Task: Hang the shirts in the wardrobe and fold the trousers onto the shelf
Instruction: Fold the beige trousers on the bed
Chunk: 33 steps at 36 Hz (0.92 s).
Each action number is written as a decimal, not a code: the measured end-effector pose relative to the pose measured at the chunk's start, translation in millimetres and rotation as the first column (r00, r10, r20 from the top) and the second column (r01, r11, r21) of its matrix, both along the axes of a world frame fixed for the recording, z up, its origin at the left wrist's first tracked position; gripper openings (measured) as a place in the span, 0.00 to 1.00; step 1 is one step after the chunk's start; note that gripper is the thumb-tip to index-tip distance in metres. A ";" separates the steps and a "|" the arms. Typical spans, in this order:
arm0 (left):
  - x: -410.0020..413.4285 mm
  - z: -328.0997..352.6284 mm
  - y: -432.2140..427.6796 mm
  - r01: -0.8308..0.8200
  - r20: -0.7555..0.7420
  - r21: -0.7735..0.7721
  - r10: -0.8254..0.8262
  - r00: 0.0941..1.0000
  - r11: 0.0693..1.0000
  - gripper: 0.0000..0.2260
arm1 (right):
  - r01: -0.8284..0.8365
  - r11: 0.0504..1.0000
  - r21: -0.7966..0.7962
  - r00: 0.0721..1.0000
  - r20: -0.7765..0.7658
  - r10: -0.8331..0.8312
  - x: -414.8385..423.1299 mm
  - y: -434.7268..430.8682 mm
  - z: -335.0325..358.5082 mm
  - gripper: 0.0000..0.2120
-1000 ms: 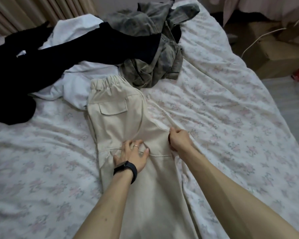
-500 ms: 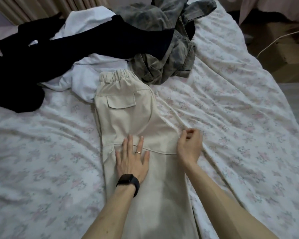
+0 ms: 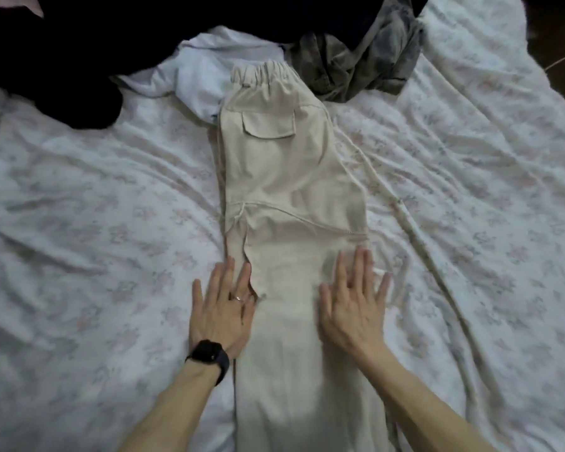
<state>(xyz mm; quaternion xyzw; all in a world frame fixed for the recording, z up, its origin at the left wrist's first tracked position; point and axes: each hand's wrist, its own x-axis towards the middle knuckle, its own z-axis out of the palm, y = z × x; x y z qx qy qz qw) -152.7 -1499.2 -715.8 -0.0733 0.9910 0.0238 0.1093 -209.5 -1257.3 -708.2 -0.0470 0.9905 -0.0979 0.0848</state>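
- While no wardrobe or shelf is in sight, the flowered bed sheet (image 3: 111, 190) serves as the work surface, and little of the job looks done.
- Beige trousers (image 3: 291, 177) lie lengthwise mid-bed, seemingly doubled leg on leg, with the waistband at the far end and no cross fold yet.
- A black garment (image 3: 46, 60), a grey garment (image 3: 356, 66) and a white garment (image 3: 203, 79) sit heaped beyond the waistband, unhung and unfolded.
- The right hand (image 3: 353, 305), blurred, presses the trousers' right edge with its fingers spread flat.
- The left hand (image 3: 224, 308), fingers straight and close together, presses the left edge, partly on the sheet.
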 end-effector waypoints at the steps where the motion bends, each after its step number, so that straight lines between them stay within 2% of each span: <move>1: 10.6 2.9 15.0 -0.035 0.007 0.048 0.034 0.999 0.998 0.27 | -0.108 0.993 -0.053 0.994 0.002 0.108 18.3 -7.0 4.4 0.33; 3: 38.3 14.6 45.2 -0.146 0.054 0.148 0.140 0.989 0.978 0.29 | -0.302 0.951 -0.066 0.952 0.030 0.304 63.3 -8.4 5.3 0.33; 4: 53.1 18.4 58.6 -0.221 0.088 0.197 0.207 0.974 0.955 0.31 | -0.313 0.949 -0.050 0.945 0.080 0.316 82.1 -1.9 0.5 0.33; 6: 93.3 26.3 82.9 -0.406 0.139 0.316 0.381 0.914 0.858 0.32 | -0.174 0.985 0.008 0.960 0.225 0.168 118.8 17.5 0.7 0.32; 9: 140.2 40.1 104.7 -0.641 0.221 0.500 0.630 0.744 0.582 0.31 | 0.062 0.998 -0.006 0.955 0.291 -0.058 158.1 36.1 16.2 0.33; 11: 160.9 49.8 111.4 -0.741 0.313 0.499 0.704 0.637 0.449 0.29 | 0.212 0.976 -0.052 0.937 0.295 -0.188 180.0 45.6 22.4 0.34; 13: 187.6 55.6 111.5 -0.816 0.425 0.461 0.721 0.547 0.347 0.24 | 0.426 0.899 -0.100 0.839 0.415 -0.352 201.4 57.6 33.7 0.34; 15: 208.0 56.4 105.8 -0.864 0.515 0.415 0.709 0.481 0.285 0.18 | 0.580 0.807 -0.116 0.714 0.550 -0.434 212.1 67.5 41.2 0.30; 17: 225.9 56.7 98.6 -0.898 0.597 0.346 0.674 0.434 0.272 0.15 | 0.601 0.789 -0.128 0.667 0.624 -0.407 217.5 76.7 48.1 0.21; 20: 244.5 54.6 93.3 -0.915 0.715 0.281 0.572 0.402 0.290 0.12 | 0.593 0.793 -0.140 0.572 0.767 -0.293 221.8 92.5 44.7 0.20; 23: 255.6 51.7 89.0 -0.926 0.775 0.298 0.507 0.376 0.231 0.11 | 0.558 0.820 -0.130 0.455 0.874 -0.171 228.3 109.4 40.7 0.17; 25: 264.7 61.6 92.2 -0.916 0.781 0.328 0.480 0.400 0.231 0.10 | 0.495 0.854 -0.163 0.455 0.885 -0.095 240.9 124.7 48.4 0.16; 27: 274.1 79.9 101.5 -0.901 0.757 0.378 0.488 0.434 0.214 0.07 | 0.494 0.842 -0.217 0.462 0.886 -0.043 254.7 140.7 66.3 0.15; 30: 286.0 109.4 114.5 -0.874 0.712 0.456 0.519 0.473 0.171 0.05 | 0.578 0.779 -0.242 0.435 0.899 -0.043 273.3 161.0 94.0 0.10; 33: 290.6 145.5 125.0 -0.828 0.677 0.544 0.513 0.528 0.135 0.10 | 0.658 0.681 -0.321 0.459 0.888 -0.025 279.1 176.5 126.4 0.12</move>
